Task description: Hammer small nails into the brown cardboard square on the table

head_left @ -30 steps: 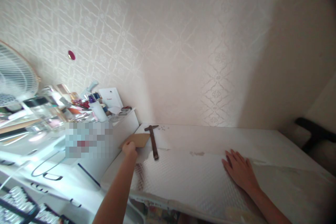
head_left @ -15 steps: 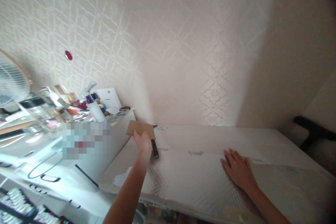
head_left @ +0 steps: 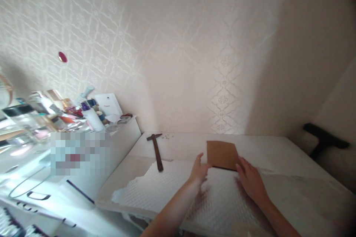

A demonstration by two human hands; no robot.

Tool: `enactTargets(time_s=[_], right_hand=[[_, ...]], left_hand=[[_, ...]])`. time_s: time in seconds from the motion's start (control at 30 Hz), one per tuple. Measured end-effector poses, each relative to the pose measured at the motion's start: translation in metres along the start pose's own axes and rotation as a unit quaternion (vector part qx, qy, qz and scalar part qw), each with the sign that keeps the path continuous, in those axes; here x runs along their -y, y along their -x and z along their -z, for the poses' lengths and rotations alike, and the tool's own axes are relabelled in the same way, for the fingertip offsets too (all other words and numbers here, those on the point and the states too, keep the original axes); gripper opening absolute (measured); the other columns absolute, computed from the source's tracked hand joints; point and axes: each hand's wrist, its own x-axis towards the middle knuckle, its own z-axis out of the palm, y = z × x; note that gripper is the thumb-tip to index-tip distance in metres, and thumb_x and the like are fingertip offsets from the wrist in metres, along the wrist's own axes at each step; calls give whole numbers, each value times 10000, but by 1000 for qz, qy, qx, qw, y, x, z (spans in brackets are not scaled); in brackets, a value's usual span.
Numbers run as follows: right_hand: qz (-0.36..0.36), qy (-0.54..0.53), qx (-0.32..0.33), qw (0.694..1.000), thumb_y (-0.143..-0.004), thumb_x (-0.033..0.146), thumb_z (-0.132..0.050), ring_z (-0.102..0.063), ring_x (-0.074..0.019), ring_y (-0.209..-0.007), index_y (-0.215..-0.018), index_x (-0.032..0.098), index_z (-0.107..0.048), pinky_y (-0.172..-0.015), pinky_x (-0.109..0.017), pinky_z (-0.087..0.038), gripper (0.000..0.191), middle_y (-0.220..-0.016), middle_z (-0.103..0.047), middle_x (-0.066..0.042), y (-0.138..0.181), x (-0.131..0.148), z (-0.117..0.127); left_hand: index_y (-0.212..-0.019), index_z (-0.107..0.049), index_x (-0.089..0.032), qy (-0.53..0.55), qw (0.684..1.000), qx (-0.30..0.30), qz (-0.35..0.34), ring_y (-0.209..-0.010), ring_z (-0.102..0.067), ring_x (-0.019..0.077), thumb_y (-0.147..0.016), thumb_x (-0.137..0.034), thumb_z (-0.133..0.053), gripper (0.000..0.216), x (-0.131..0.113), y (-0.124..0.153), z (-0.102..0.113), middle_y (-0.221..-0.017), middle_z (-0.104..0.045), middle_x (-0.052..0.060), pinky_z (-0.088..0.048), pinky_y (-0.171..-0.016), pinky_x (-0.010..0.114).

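the left hand [head_left: 199, 170] is now holding the brown card [head_left: 222, 154] by its left edge, its grip pinching it near the middle of the counter [head_left: 267, 146], while half a second ago the card was at the far left corner. the right hand [head_left: 251, 179] is lying flat with fingers spread, touching the card's lower right corner. the hammer [head_left: 156, 150] is now lying uncovered, left of the card.
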Motion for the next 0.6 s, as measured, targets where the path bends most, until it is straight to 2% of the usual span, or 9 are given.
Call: enactTargets(time_s=[0.03,0.1,0.2,0.27,0.4,0.53,0.6], right_hand=[[1,-1,1,1000,-921,481,-220,-478,-276,-1207,-1312,116,-459,-1028,-492,-330,586,-1302,-527,-170,0,1,1],[1,17,10,1000,-918,466,-236,-468,-281,-1216,-1319,128,-460,-1029,-517,-314,570,-1312,-519,-167,0,4,1],[13,74,41,996,-910,437,-247,-404,-289,-1269,-1278,145,-520,-1045,-563,-256,544,-1357,-482,-153,3,10,1],[24,109,64,992,-906,414,-248,-373,-287,-1291,-1259,147,-549,-1052,-579,-228,536,-1381,-459,-144,5,14,2],[28,134,90,986,-916,392,-228,-370,-278,-1296,-1267,147,-564,-1057,-585,-208,545,-1389,-454,-130,6,19,7],[35,138,106,984,-922,411,-248,-371,-284,-1298,-1229,205,-608,-1058,-596,-193,515,-1382,-470,-89,6,20,10],[45,143,112,982,-921,420,-267,-360,-297,-1303,-1236,219,-605,-1055,-605,-189,504,-1384,-470,-74,5,20,10]], left_hand=[[-1347,-394,-241,-48,999,-19,-6,-928,-616,223,-761,-305,-584,620,1,-2,3,-1178,-589,112,-493,-789,368],[-1267,-485,-209,-164,983,-58,-66,-1008,-591,221,-765,-242,-550,507,2,-6,10,-1196,-585,104,-462,-887,361],[-1153,-573,-163,-309,932,-78,-175,-1173,-507,205,-769,-176,-510,389,4,-13,20,-1248,-562,104,-352,-1046,318],[-1153,-580,-146,-375,902,-74,-201,-1215,-480,203,-795,-181,-482,373,7,-16,23,-1263,-556,117,-313,-1083,314],[-1170,-584,-138,-463,859,-102,-194,-1250,-455,248,-823,-198,-466,371,11,-22,35,-1321,-520,144,-290,-1101,385],[-1208,-552,-171,-518,803,-237,-173,-1323,-354,296,-829,-188,-458,391,6,-32,70,-1399,-446,141,-192,-1116,503],[-1289,-473,-158,-547,765,-314,-129,-1333,-321,316,-835,-214,-455,458,1,-38,93,-1448,-368,163,-230,-1087,517]])
